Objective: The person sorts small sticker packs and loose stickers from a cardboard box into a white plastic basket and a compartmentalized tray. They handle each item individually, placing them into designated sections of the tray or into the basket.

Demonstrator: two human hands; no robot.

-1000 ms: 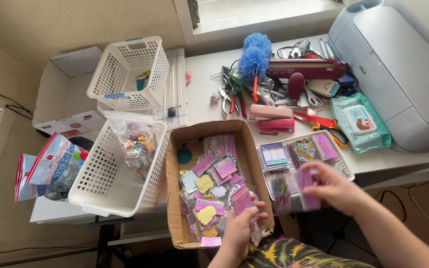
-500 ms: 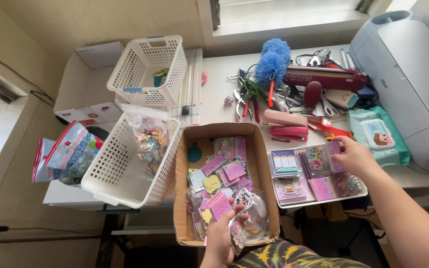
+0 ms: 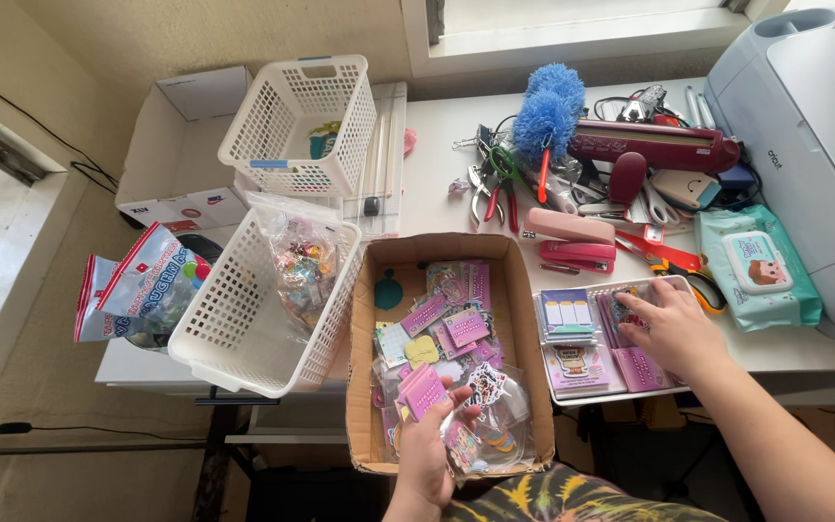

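We see a big grey machine (image 3: 814,145) at the right end of the white table (image 3: 437,164). Two white baskets (image 3: 273,300) sit on the left. In the middle is a brown cardboard box (image 3: 361,387) full of little sticker packs. Beside it is a white tray (image 3: 620,391). Our right hand (image 3: 674,329) lies flat and open on the packs in the tray. Our left hand (image 3: 427,449) is over the box, fingers closed around a small pink pack (image 3: 422,390).
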